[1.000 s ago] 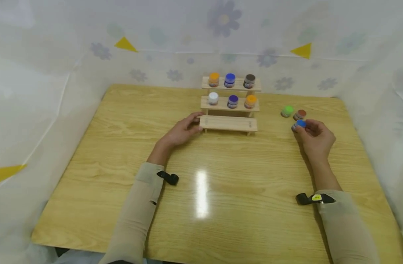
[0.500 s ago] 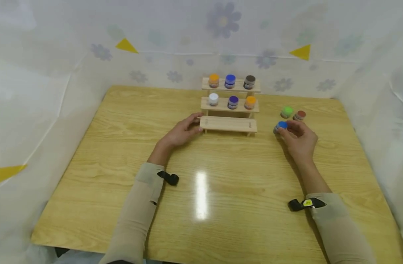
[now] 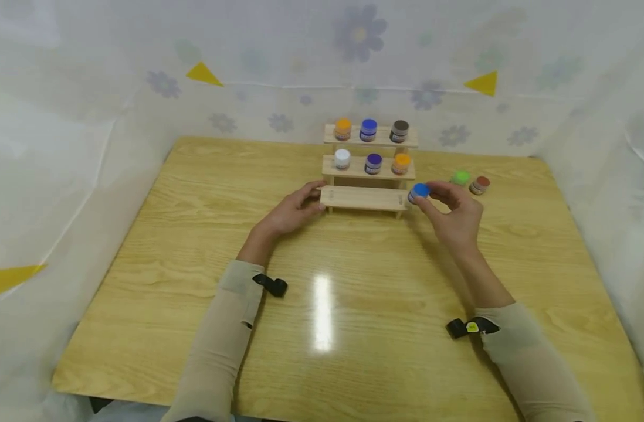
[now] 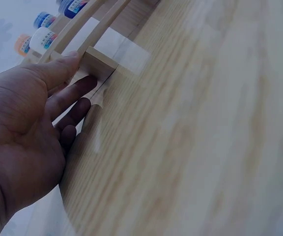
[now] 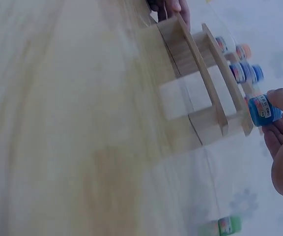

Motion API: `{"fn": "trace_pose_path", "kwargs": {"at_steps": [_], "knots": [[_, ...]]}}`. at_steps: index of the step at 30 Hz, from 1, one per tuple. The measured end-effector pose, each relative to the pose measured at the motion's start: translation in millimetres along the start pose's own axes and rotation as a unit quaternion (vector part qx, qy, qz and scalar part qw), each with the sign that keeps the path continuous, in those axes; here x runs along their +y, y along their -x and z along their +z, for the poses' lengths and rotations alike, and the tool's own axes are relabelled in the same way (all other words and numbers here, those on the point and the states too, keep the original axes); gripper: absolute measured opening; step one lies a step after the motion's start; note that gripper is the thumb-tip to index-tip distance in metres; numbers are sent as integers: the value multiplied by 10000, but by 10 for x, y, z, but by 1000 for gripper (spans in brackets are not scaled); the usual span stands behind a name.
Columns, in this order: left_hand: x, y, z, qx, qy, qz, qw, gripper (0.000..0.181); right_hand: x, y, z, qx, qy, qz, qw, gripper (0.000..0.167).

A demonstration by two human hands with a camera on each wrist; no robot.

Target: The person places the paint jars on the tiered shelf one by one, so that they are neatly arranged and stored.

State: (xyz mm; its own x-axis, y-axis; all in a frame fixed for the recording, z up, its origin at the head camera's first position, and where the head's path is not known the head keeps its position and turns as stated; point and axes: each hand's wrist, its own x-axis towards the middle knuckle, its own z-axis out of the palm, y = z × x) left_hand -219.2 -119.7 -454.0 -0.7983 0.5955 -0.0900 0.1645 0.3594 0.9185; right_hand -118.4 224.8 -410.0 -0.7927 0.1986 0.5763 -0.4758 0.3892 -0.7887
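A small three-tier wooden stand [image 3: 362, 198] stands at the back middle of the table. My left hand [image 3: 292, 212] holds its lowest tier by the left end; in the left wrist view the thumb lies against the board's end [image 4: 98, 64] with the fingers beside it. My right hand [image 3: 456, 220] pinches a blue-lidded paint jar [image 3: 419, 193] between thumb and fingers, raised just off the right end of the lowest tier. In the right wrist view the jar [image 5: 263, 110] is close to the stand's edge. The bottom tier bears no jars.
Paint jars fill the upper tiers: orange [image 3: 343, 129], blue [image 3: 368, 130] and dark brown [image 3: 399, 131] on top; white [image 3: 342, 159], purple [image 3: 373, 164] and orange [image 3: 401, 164] in the middle. A green-lidded jar [image 3: 461, 177], partly hidden, and a brown-lidded jar [image 3: 480, 185] stand right of the stand.
My right hand has carried the blue-lidded jar leftward from beside the green and brown jars to the stand's right end, lifting it. The left hand has stayed put.
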Motion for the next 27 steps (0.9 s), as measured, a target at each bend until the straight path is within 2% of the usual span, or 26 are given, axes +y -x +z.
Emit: {"fn": "trace_pose_path", "kwargs": {"at_steps": [5, 12, 16, 20, 27], "knots": [[0, -5, -3, 60, -5, 10, 10000, 61, -248, -52, 230, -194, -1, -182, 9996, 32], [-8, -5, -37, -18, -42, 70, 10000, 62, -374, -116, 572, -556, -66, -292, 9980, 31], [-14, 7, -43, 65, -17, 14, 10000, 60, -370, -115, 732, -775, -163, -164, 9967, 30], [-11, 7, -34, 39, -75, 36, 10000, 60, -325, -104, 831, -796, -261, -4, 9965, 30], [4, -8, -26, -17, -129, 79, 9999, 59, -66, -69, 941, -996, -251, 442, 9937, 34]]}}
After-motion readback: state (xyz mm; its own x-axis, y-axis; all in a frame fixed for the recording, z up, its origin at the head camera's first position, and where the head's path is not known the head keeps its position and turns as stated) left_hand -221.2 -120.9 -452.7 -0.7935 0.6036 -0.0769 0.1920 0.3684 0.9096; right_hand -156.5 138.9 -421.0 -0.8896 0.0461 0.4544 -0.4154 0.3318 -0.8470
